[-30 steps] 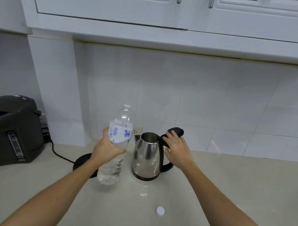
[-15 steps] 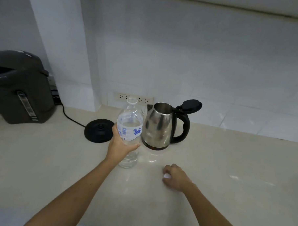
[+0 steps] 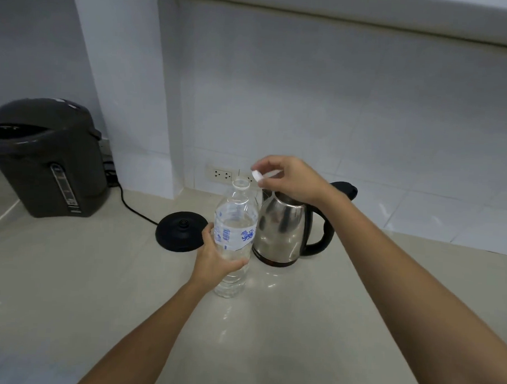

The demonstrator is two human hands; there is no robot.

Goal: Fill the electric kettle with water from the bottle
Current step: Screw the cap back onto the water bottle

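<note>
A clear plastic water bottle [image 3: 236, 220] with a blue-and-white label stands upright on the counter, its mouth uncapped and some water in its lower half. My left hand [image 3: 217, 257] grips it around the middle. Just right of it stands the steel electric kettle [image 3: 282, 231] with a black handle and its black lid tipped open. My right hand [image 3: 287, 177] hovers above the kettle and pinches the white bottle cap [image 3: 257, 175], a little right of and above the bottle's mouth.
The kettle's round black base [image 3: 181, 230] lies left of the bottle, its cord running back toward the wall. A dark hot-water dispenser [image 3: 44, 156] stands at far left. Wall sockets [image 3: 222, 174] sit behind the bottle. The beige counter [image 3: 68, 285] meets a white tiled wall.
My right hand picked the white cap up off the counter and raised it to beside the bottle's mouth. The bottle stays upright in my left hand.
</note>
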